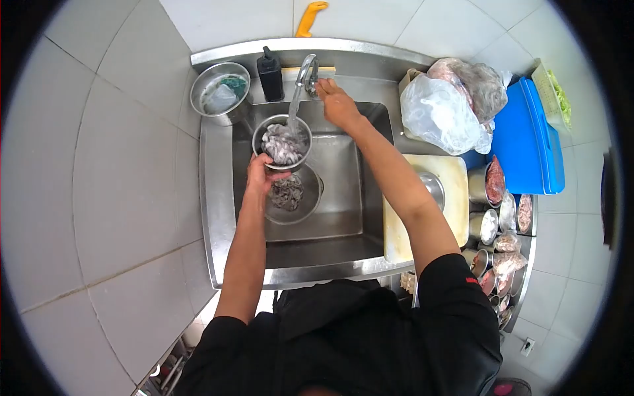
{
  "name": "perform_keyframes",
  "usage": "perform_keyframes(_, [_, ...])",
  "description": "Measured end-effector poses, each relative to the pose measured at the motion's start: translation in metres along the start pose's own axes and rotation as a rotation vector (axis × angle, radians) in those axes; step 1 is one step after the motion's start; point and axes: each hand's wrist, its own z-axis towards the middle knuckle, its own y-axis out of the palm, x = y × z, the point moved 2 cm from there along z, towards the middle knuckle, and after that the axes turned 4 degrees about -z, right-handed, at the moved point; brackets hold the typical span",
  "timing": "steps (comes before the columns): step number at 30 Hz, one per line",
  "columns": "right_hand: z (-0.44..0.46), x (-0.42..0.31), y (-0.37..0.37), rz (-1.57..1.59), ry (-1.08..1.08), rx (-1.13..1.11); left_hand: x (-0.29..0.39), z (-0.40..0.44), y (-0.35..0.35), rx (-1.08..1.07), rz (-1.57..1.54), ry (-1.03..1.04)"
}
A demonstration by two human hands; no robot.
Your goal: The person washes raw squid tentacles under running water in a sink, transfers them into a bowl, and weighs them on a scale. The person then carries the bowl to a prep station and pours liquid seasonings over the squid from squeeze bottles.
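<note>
A: Sink (340, 188) as reference; record the left hand first

B: Your left hand (263, 174) is over the left half of the sink, fingers bent round the near left edge of a metal bowl (265, 124); grip closed on that bowl, some fingertips hidden underneath

A: And what the bowl carries?

B: Grey-white strips (284, 144), loosely heaped; the bowl is above the back left part of the sink, under the tap (306, 71), with water running from the spout into it

A: Right hand?

B: Your right hand (337, 104) is at the back edge of the sink, just beside the tap; fingers nearly straight and close together, fingertips at the tap handle; whether they grip it or merely touch it, I cannot tell

A: Below the bowl you hold?

B: A wider basin (308, 206) in the left half of the sink, partly covered by your hand and bowl; darker grey pieces (288, 193) lie in it

A: Surroundings, for your page?

B: Behind the sink, to the left, a metal pot (228, 120) and a black bottle (270, 79); right of the sink, a pale cutting board (399, 241) with a round metal dish (433, 189) partly behind your forearm; beyond the sink's back right corner, plastic bags (439, 112), and farther right a blue box (518, 148)
</note>
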Motion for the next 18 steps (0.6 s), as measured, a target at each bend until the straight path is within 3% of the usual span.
perform_keyframes(5, [-0.004, 0.001, 0.007, -0.060, 0.002, 0.080, 0.008, -0.006, 0.009, 0.016, 0.010, 0.038])
perform_keyframes(11, [-0.020, -0.010, 0.006, -0.018, 0.124, 0.024, 0.025, -0.022, 0.037, -0.021, 0.017, 0.086])
perform_keyframes(13, [-0.030, -0.007, 0.027, 0.131, 0.285, -0.083, 0.029, -0.024, 0.046, -0.026, 0.000, 0.077])
perform_keyframes(14, [-0.032, -0.002, 0.028, 0.130, 0.293, -0.077, 0.031, -0.023, 0.051, -0.032, 0.007, 0.076])
perform_keyframes(16, [-0.039, 0.012, 0.032, 0.347, 0.207, -0.326, 0.033, -0.023, 0.060, -0.067, 0.037, 0.095])
perform_keyframes(17, [-0.037, 0.020, 0.027, 0.345, 0.224, -0.317, 0.033, -0.023, 0.066, -0.081, 0.048, 0.088])
perform_keyframes(18, [-0.034, 0.027, 0.021, 0.483, 0.249, -0.173, 0.034, -0.024, 0.073, -0.092, 0.053, 0.078])
